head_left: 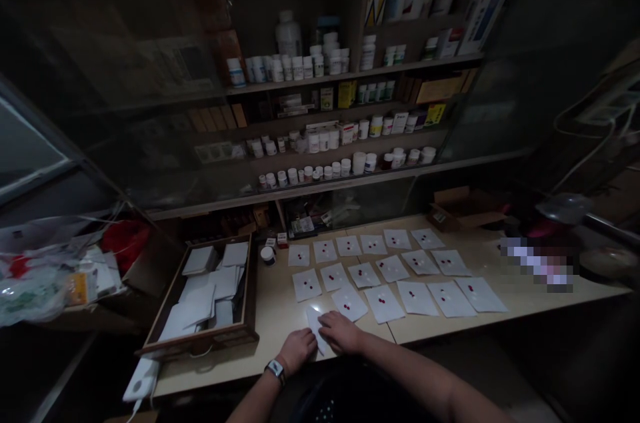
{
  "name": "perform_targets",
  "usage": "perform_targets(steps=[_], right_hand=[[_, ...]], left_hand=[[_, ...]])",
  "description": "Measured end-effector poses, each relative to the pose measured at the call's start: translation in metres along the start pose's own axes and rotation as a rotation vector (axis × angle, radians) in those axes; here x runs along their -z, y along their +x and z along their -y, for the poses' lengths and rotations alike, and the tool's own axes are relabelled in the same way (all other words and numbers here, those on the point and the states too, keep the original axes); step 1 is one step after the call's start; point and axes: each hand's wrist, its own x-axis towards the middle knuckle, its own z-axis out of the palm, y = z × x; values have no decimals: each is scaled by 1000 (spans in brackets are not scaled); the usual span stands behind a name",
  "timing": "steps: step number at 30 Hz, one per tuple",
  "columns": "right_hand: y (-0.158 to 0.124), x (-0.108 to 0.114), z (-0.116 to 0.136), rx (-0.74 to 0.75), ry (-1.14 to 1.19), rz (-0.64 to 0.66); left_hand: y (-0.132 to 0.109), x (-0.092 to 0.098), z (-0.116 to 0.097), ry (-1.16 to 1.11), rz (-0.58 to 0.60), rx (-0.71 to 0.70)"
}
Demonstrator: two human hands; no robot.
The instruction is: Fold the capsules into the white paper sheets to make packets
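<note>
My left hand (297,351), with a black wristwatch (275,371) on its wrist, and my right hand (341,333) both press on a folded white paper sheet (316,331) near the counter's front edge. Rows of white paper squares (420,296) cover the cream counter (280,336), each bearing small red pills and some also white tablets (381,300). The closest open square (349,303) lies just beyond my right hand's fingertips. Part of the folded sheet is hidden under my fingers.
A wooden tray (200,343) of stacked white paper squares stands left of my hands. Behind the counter, glass-fronted shelves (340,109) hold many medicine bottles and boxes. A cardboard box lid (465,207) sits at the back right, and plastic bags (35,289) lie far left.
</note>
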Motion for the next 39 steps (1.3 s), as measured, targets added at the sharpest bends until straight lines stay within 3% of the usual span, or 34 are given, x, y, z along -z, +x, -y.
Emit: perform_targets(steps=[4,7,13,19,24,31,39], right_hand=[[-2,-6,0,12,1,-34],[3,-11,2,-79,19,-37],[14,-14,3,-188,62,-57],[13,-13,4,-223,124,-101],[12,-10,6,-254,157,-103],[13,-9,6,-321,225,-142],[25,-4,4,-374,209,-107]], left_hand=[[-3,-11,-17,-181,-254,322],[-1,-9,-26,-283,-310,513],[1,11,-28,-340,-170,409],[13,24,-34,-454,-193,633],[17,30,-29,-511,-195,628],[22,26,-17,-499,-89,712],[27,15,-21,-552,-179,939]])
